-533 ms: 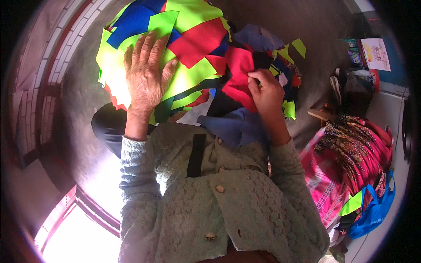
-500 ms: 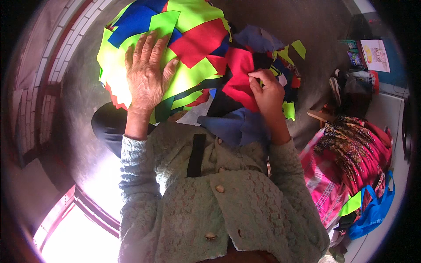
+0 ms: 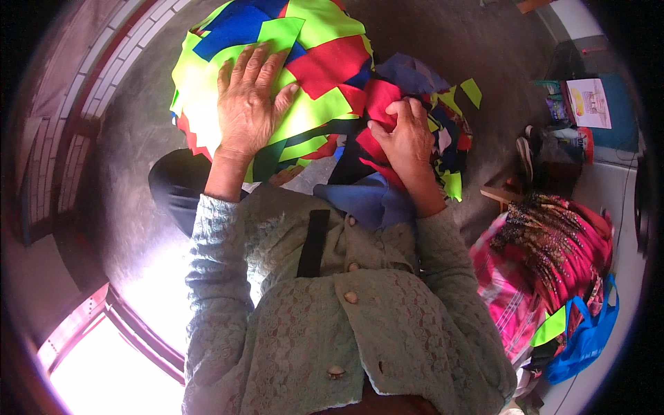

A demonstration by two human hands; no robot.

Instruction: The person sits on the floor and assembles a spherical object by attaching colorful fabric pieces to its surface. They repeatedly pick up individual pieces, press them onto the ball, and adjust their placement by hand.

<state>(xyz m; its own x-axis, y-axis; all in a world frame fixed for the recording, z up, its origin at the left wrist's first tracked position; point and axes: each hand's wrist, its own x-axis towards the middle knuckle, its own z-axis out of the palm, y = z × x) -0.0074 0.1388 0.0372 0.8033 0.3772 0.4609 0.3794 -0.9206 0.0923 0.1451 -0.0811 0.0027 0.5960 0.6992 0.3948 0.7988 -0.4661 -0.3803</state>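
My left hand (image 3: 250, 104) lies flat, fingers stretched out, on a lime-green cloth piece (image 3: 315, 111) that is part of a rounded mound of overlapping scraps. A red cloth piece (image 3: 328, 62) and a blue cloth piece (image 3: 238, 28) show on the same mound. To the right, my right hand (image 3: 408, 138) has its fingers curled onto another red cloth piece (image 3: 380, 100), with the thumb a little apart from the fingertips. Part of that cloth is hidden under the hand. Slate-blue cloth (image 3: 366, 197) lies bunched in my lap.
More mixed scraps (image 3: 456, 131) pile up beyond my right hand. At the right are pink and patterned clothes (image 3: 546, 249), a blue bag (image 3: 588, 339), a shoe (image 3: 524, 155) and a printed white sheet (image 3: 589, 104). Bright light falls on the floor at left.
My right hand has shifted up and slightly left, from pinching the red cloth's edge to curling over it. The left hand stays flat on the mound; the whole view has shifted slightly.
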